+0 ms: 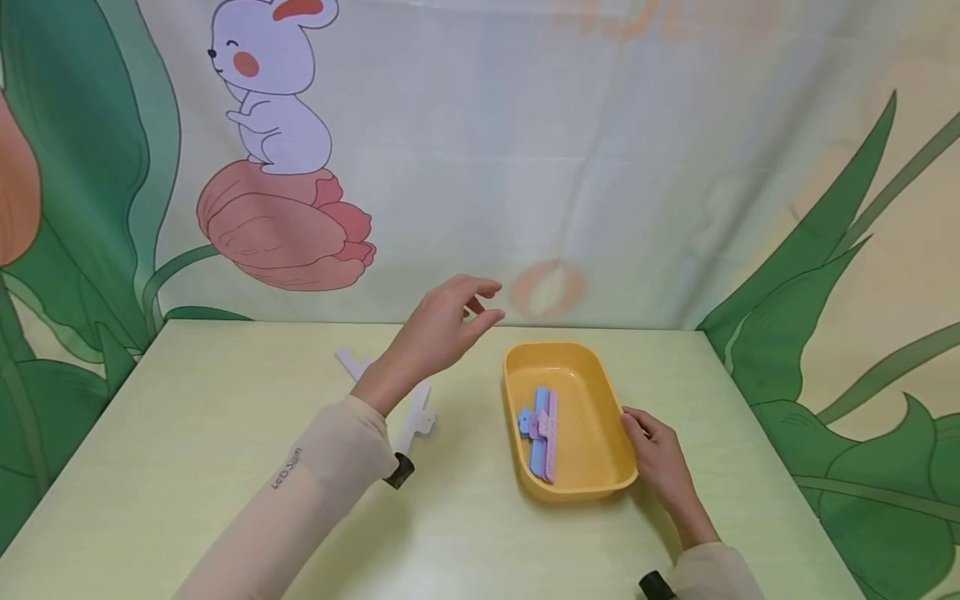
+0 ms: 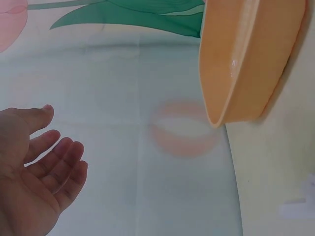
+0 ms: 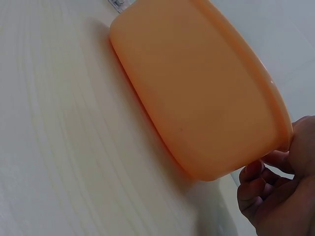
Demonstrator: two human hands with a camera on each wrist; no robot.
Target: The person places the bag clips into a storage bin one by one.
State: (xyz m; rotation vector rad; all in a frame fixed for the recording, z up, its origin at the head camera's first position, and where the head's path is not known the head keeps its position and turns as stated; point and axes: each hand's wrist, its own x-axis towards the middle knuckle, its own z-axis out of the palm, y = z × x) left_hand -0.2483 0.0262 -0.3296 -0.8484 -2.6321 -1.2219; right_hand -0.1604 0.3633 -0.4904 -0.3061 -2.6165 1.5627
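My left hand (image 1: 448, 325) hovers over the back of the table with nothing in it. In the left wrist view its fingers (image 2: 66, 160) are loosely bent and apart from the thumb. A yellow plastic tray (image 1: 592, 433) stands to its right. Inside, along the left wall, lie a blue bag clip (image 1: 537, 460) and a pink bag clip (image 1: 552, 442), side by side. My right hand (image 1: 662, 457) grips the tray's right rim, thumb at the edge and fingers curled beneath it. White bag clips (image 1: 411, 427) lie on the table, partly hidden by my left forearm.
The pale table (image 1: 465, 542) ends at the back against a hanging cloth (image 1: 450, 167) printed with a rabbit, flowers and leaves. Dark wrist-camera parts (image 1: 401, 472) show at both sleeves.
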